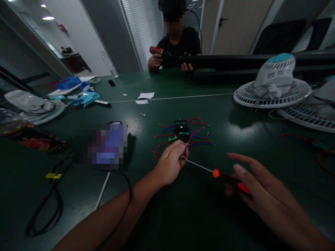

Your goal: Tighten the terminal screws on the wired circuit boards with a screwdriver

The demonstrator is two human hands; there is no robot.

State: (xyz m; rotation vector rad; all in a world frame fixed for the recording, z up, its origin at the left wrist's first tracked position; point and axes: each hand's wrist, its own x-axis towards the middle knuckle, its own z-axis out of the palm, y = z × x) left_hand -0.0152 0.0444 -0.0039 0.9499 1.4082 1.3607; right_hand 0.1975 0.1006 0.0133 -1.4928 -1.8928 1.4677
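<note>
My left hand [171, 164] pinches a small green circuit board [181, 158] with red and blue wires, low over the dark green table [199, 212]. My right hand [258, 186] grips a screwdriver [225, 178] with an orange and black handle; its thin shaft points left and its tip touches the pinched board. Just beyond lies a cluster of more small boards with red and blue wires [184, 134].
Across the table a person holds a red power drill [157, 51]. White fan parts [273, 85] lie at the right, another fan grille [34, 108] at the left. A blurred screen device [108, 143], black cables [56, 202], blue gloves [83, 98] and paper scraps [145, 96] are also about.
</note>
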